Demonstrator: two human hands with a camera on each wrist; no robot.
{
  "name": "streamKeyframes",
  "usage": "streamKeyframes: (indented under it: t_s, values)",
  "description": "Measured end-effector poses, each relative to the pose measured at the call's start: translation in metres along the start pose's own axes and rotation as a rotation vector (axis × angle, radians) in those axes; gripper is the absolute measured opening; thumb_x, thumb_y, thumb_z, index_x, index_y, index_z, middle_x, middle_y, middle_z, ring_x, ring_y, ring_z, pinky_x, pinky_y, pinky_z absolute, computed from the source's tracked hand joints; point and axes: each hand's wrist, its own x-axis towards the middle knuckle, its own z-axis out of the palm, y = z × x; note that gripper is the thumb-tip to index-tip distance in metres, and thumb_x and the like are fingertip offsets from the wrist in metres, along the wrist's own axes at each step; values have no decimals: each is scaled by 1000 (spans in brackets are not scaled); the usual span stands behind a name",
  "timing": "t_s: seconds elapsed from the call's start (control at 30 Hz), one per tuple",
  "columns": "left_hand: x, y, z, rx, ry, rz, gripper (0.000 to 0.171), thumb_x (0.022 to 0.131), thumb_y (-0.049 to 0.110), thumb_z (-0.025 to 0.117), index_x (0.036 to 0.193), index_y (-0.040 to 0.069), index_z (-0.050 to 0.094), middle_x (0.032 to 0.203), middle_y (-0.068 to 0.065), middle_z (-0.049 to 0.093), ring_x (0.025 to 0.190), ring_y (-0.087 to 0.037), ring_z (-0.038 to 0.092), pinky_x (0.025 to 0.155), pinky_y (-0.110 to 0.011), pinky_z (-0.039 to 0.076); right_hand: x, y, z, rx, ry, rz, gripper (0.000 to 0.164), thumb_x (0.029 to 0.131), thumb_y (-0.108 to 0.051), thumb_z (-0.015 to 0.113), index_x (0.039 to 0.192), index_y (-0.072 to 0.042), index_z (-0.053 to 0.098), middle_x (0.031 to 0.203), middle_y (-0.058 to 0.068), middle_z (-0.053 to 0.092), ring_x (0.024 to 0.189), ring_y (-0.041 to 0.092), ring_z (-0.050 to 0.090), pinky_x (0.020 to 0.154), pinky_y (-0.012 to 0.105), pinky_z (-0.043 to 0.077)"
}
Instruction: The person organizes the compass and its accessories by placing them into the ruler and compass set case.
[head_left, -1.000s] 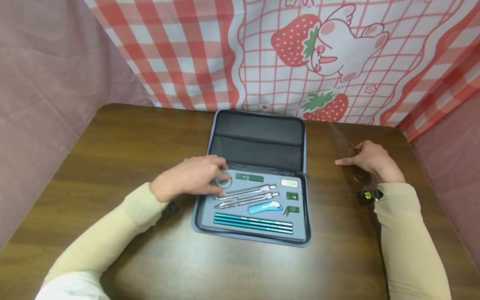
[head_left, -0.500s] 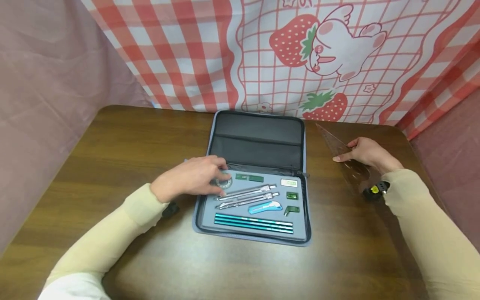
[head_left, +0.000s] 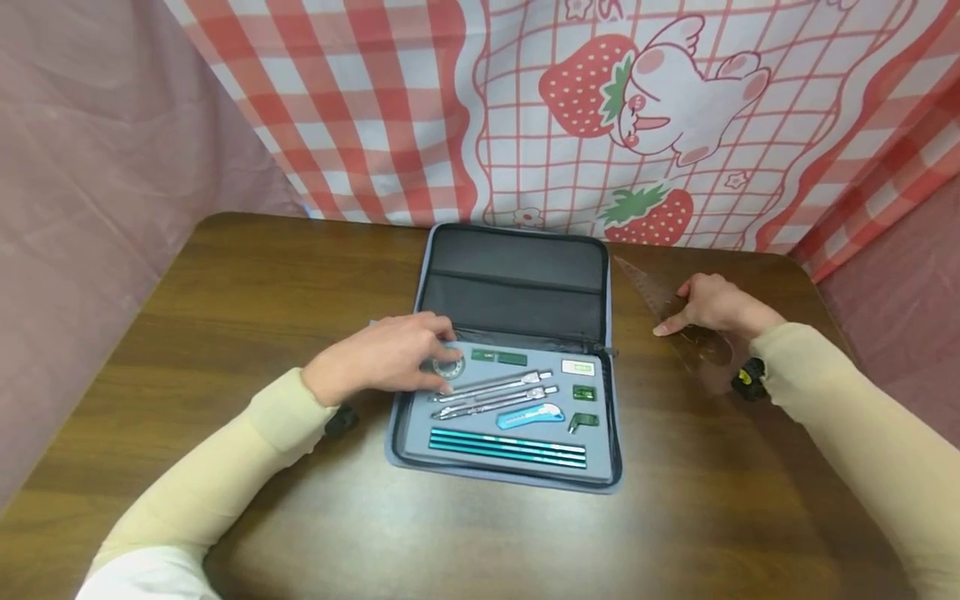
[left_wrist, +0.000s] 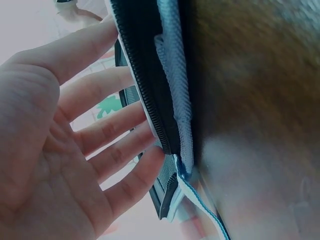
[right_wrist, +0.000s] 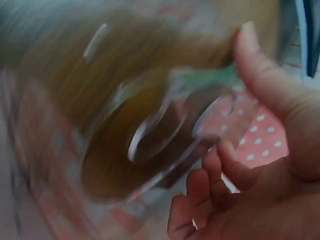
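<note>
A zippered drawing-set case (head_left: 517,292) lies open on the table, lid toward the back. My left hand (head_left: 386,354) rests at the left side of its grey insert (head_left: 480,458), fingers spread. In the left wrist view, the fingertips of the left hand (left_wrist: 75,130) touch the zippered edge (left_wrist: 137,80). Beneath those fingers a round dial-like piece (head_left: 450,365) is partly hidden. To the right of the case, my right hand (head_left: 716,304) pinches a clear triangular set square (head_left: 645,287) by its edge. The right wrist view is blurred, showing the set square's curved cut-outs beside the thumb (right_wrist: 267,82).
The insert holds two silver compasses (head_left: 495,402), a blue cutter (head_left: 531,416), several teal pencils (head_left: 506,447), a white eraser (head_left: 578,367) and small green pieces (head_left: 498,357). A checked strawberry curtain (head_left: 525,125) hangs behind the wooden table (head_left: 300,283).
My right hand has moved left with the set square, bringing its tip close to the case lid. My left hand stays at the insert's left side.
</note>
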Motion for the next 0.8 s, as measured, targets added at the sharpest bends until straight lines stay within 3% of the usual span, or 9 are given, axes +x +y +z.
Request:
streamKeyframes:
  t_s: [0.1,0.3,0.43,0.57,0.67,0.8]
  values:
    - [0,0,-1,0,-2,0,53,78,56,63,122,26,60,108,7,51,93,-7,43,74,-24,41,3,-3,0,-6,-8,-11,103,59,-58,75,120,17,40,121,34,43,104,43,46,86,54,39]
    - [-1,-1,0,-4,-1,0,53,78,56,62,122,27,60,109,8,51,94,-7,43,75,-23,41,6,-3,1,48,-9,-43,78,63,-51,76,105,9,48,101,20,48,88,30,47,78,45,41]
    - [0,-1,1,-7,7,3,53,78,56,62,122,27,60,108,8,51,94,-7,43,74,-23,41,1,-1,1,48,30,-73,88,63,-54,76,114,10,42,107,24,48,90,31,48,79,48,41]
    - [-1,-1,2,-1,10,9,53,79,56,61,122,27,60,109,7,51,94,-7,43,75,-23,41,-12,9,1,-64,68,-76,101,57,-62,75,118,12,41,103,26,48,91,36,47,78,52,40]
    - [-1,-1,3,4,10,10,53,78,57,61,122,27,60,109,7,51,94,-7,43,75,-23,41,-27,23,3,-166,62,-79,108,54,-64,74,120,13,40,106,31,45,97,47,42,80,57,37]
    - [0,-1,4,-1,8,12,55,78,57,62,123,26,59,109,7,51,94,-7,42,74,-22,41,-52,45,6,-212,46,-72,108,54,-59,77,122,14,36,111,37,39,102,56,35,79,61,34]
